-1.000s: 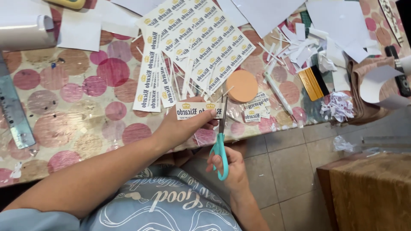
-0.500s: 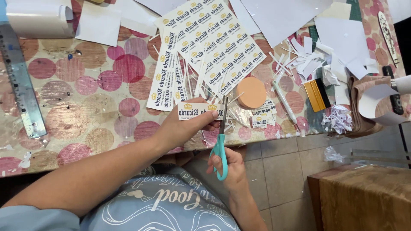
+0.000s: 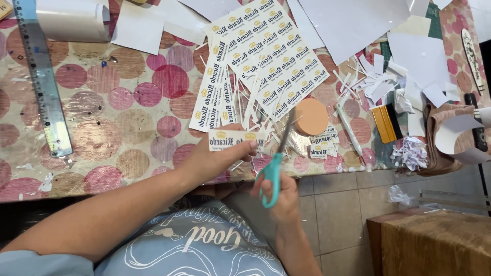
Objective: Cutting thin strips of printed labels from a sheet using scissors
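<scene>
the label strip (image 3: 231, 139), a small flat rectangle of white printed paper with a little yellow mark at each end, sits at the near edge of the table, pinched between the thumb and fingertips of the left hand (image 3: 212, 159), whose fingers are pressed together on its lower edge. largest in view is the table (image 3: 97, 133), covered in a glossy cloth of beige with pink, red and brown dots, smooth and a bit crinkled. on it, beyond the strip, lies the big sheet of labels (image 3: 266, 56), a slanted white rectangle printed in rows, with narrower cut columns of the same labels fanned beside it toward the left hand. plain white paper sheets (image 3: 358, 25) overlap at the far side. a long metal ruler (image 3: 43, 87), grey and flat, runs along the left part of the table. a brown folded cloth (image 3: 445, 135) slumps at the right edge. the scissors (image 3: 273, 168) have teal plastic handles and slim steel blades pointing away from the person, tips just beside the strip's right end; the right hand (image 3: 281, 197) has its fingers curled shut through the handle loops, below the table edge. a round peach-coloured disc (image 3: 312, 116), matte and smooth, lies just right of the blades. a yellow squeegee (image 3: 384, 123) with a dark edge sits further right, a thin white pen (image 3: 349, 129) between it and the disc. thin white paper slivers (image 3: 368, 82) lie scattered about, and a crumpled paper wad (image 3: 409, 152) rests near the table's edge.
</scene>
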